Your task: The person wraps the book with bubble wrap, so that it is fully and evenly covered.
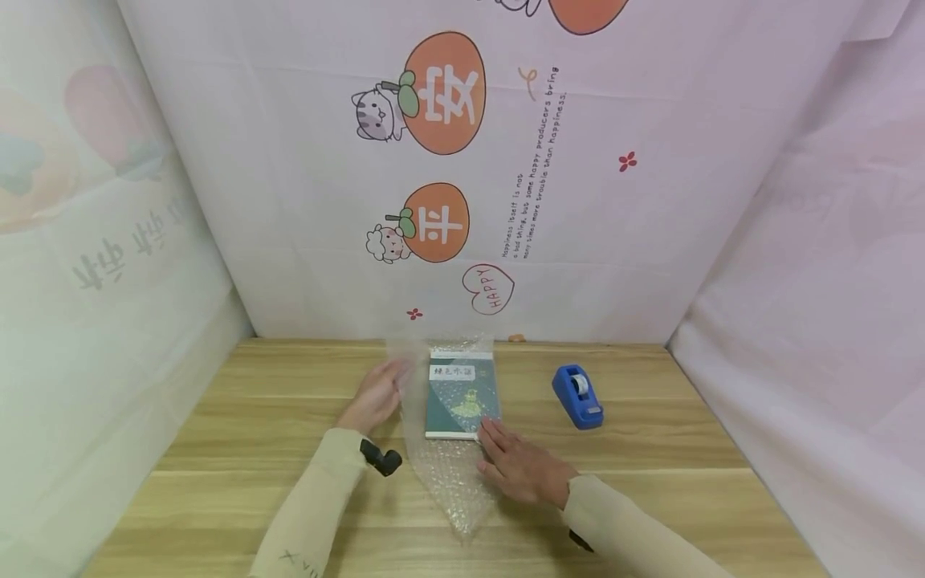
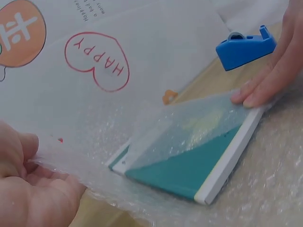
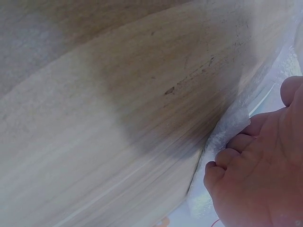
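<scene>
A dark green book (image 1: 444, 401) with white edges lies on a sheet of bubble wrap (image 1: 455, 490). Part of the sheet is folded over the cover from the right, as the left wrist view shows. My left hand (image 1: 376, 395) pinches the left edge of the bubble wrap (image 2: 94, 182) between thumb and fingers, lifting it beside the book. My right hand (image 1: 526, 466) rests with extended fingers on the book's lower right corner, pressing the folded wrap. In the right wrist view, the right hand (image 3: 265, 161) lies along the wrap's edge.
A blue tape dispenser (image 1: 578, 397) with a roll of tape stands on the wooden table (image 1: 650, 482), right of the book. Printed white cloth (image 1: 578, 201) hangs behind the table's far edge and along both sides. Small dark cameras are strapped at both wrists.
</scene>
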The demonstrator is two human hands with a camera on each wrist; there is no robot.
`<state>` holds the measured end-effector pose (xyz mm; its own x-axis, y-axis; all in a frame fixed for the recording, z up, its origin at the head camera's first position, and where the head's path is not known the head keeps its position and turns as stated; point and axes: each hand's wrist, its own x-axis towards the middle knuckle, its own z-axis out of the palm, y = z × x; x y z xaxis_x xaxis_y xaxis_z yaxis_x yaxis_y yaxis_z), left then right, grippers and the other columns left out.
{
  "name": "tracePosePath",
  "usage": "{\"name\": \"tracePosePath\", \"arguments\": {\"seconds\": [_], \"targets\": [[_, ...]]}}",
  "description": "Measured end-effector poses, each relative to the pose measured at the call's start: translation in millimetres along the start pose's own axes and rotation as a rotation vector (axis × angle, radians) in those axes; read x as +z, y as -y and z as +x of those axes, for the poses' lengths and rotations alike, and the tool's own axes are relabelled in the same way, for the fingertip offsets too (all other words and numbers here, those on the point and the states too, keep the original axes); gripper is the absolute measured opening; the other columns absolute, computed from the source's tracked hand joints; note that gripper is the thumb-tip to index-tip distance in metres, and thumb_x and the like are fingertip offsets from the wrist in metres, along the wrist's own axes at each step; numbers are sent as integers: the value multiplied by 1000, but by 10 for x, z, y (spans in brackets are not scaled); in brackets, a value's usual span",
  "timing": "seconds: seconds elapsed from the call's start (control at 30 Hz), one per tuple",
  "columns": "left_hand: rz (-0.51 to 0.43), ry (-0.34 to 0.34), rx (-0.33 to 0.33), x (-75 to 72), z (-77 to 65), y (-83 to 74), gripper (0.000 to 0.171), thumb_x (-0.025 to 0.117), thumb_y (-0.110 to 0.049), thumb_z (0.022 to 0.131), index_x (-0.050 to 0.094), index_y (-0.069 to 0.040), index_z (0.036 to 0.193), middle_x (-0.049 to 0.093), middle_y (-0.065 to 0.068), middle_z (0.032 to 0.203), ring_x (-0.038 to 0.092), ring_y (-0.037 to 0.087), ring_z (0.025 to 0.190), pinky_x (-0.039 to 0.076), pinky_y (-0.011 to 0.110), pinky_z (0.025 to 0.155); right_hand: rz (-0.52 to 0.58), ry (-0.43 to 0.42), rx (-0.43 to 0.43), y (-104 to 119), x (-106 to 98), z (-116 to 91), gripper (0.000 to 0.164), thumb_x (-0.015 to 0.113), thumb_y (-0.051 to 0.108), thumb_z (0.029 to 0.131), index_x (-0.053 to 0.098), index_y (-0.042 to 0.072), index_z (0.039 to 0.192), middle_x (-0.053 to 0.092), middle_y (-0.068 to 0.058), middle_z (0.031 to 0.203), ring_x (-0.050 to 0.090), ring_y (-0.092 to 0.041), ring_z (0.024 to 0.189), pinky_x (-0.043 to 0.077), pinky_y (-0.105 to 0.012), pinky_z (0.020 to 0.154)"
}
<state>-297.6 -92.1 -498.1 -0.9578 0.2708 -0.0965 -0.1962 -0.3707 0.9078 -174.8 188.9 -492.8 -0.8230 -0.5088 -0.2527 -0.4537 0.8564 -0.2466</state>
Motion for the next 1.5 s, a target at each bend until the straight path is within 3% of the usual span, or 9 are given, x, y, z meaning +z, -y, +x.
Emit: {"name": "tracePosePath", "arguments": {"seconds": [0.4, 0.73, 0.93, 0.97, 1.07, 1.13, 1.17, 1.33, 1.5], "targets": [[205, -34, -71, 366, 78, -19, 51, 37, -18, 116, 34, 5, 161, 26, 25, 172, 20, 44, 162, 13, 60, 134, -5, 8, 9, 6, 2, 5, 68, 31, 46, 115, 20, 4, 169, 13, -14, 179, 15, -31, 167, 25, -52, 134], [183, -126, -35, 679, 194, 135, 49, 41, -16, 114, 40, 11, 155, 39, 34, 159, 38, 44, 150, 31, 54, 131, -6, 3, 17, -6, 13, 0, 69, 30, 48, 115, 20, 5, 169, 13, -12, 179, 15, -30, 167, 25, -51, 134], [227, -134, -34, 735, 202, 213, 52, 38, -18, 115, 34, 12, 158, 32, 34, 165, 27, 47, 158, 22, 60, 132, -6, 5, 20, 10, 3, -8, 69, 31, 48, 115, 20, 6, 169, 12, -12, 179, 15, -30, 167, 25, -52, 134], [242, -140, -34, 741, 199, 226, 52, 37, -18, 116, 34, 12, 158, 36, 34, 162, 40, 46, 150, 30, 57, 131, -11, 6, 21, 13, -2, -7, 69, 31, 48, 115, 20, 5, 169, 12, -13, 179, 15, -30, 167, 25, -52, 134], [297, -166, -30, 745, 198, 277, 50, 37, -19, 116, 39, 11, 156, 57, 28, 125, 65, 25, 93, 55, 33, 97, -21, 12, 25, 26, -11, -1, 69, 32, 48, 115, 20, 6, 169, 12, -12, 179, 15, -29, 167, 26, -52, 134], [329, -186, -13, 743, 195, 319, 48, 38, -18, 115, 44, 11, 153, 56, 13, 108, 44, 12, 67, 45, 22, 74, -27, 18, 27, 33, -14, 3, 70, 31, 48, 115, 20, 6, 169, 12, -11, 180, 15, -29, 167, 26, -51, 134], [346, -195, -5, 743, 193, 340, 46, 39, -18, 115, 50, 11, 148, 50, 6, 97, 32, 9, 62, 36, 22, 66, -26, 21, 28, 35, -15, 5, 70, 31, 48, 115, 20, 6, 169, 12, -11, 180, 15, -28, 167, 26, -51, 134], [423, -187, 37, 762, 221, 415, 32, 39, -16, 114, 55, 4, 95, 36, -4, 71, 32, 10, 60, 33, 24, 59, -24, 26, 30, 20, -12, 9, 70, 29, 50, 115, 18, 7, 169, 10, -11, 180, 13, -28, 167, 25, -50, 134], [621, -171, 36, 778, 259, 435, 37, 42, -20, 114, 62, 9, 103, 50, 5, 75, 46, 16, 66, 41, 30, 61, -27, 18, 29, -9, 12, 27, 70, 30, 50, 115, 19, 7, 169, 10, -10, 180, 13, -28, 167, 25, -50, 134]]}}
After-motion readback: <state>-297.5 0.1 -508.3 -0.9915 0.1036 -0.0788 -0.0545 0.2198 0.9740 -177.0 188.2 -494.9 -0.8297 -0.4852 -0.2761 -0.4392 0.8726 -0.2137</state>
